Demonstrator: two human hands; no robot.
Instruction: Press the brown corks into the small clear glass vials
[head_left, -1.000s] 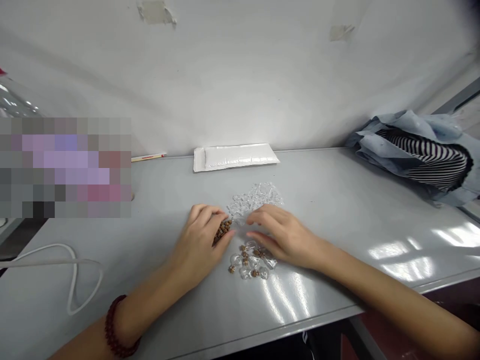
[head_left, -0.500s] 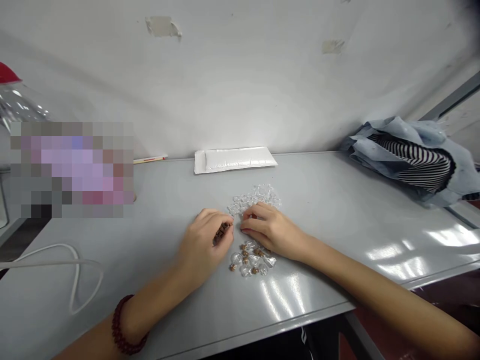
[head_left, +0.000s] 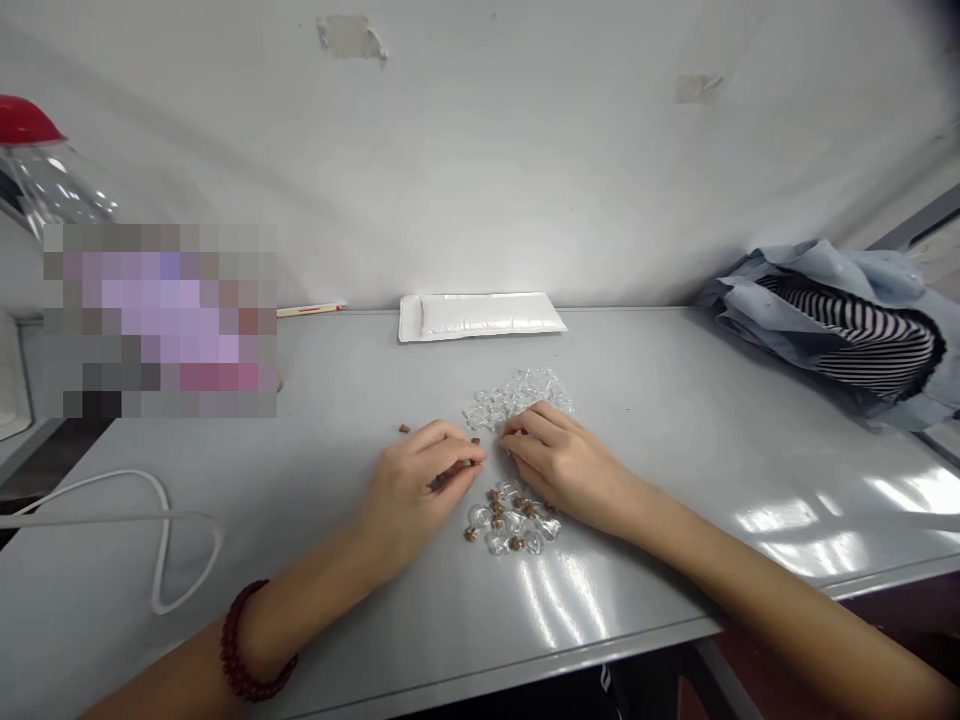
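You are facing no text, label, brand, number or sign that can be read. On the slim pale stick (head_left: pixel 309 310) near the foot of the wall (head_left: pixel 480 150), some red marking is showing, but it is staying too small for you to make out. Below the front edge of the table (head_left: pixel 652 380), a white mark (head_left: pixel 605 678) is standing out on a dark surface (head_left: pixel 637 685), also illegible. At your left, a pixelated patch (head_left: pixel 165 320) is hiding any lettering.
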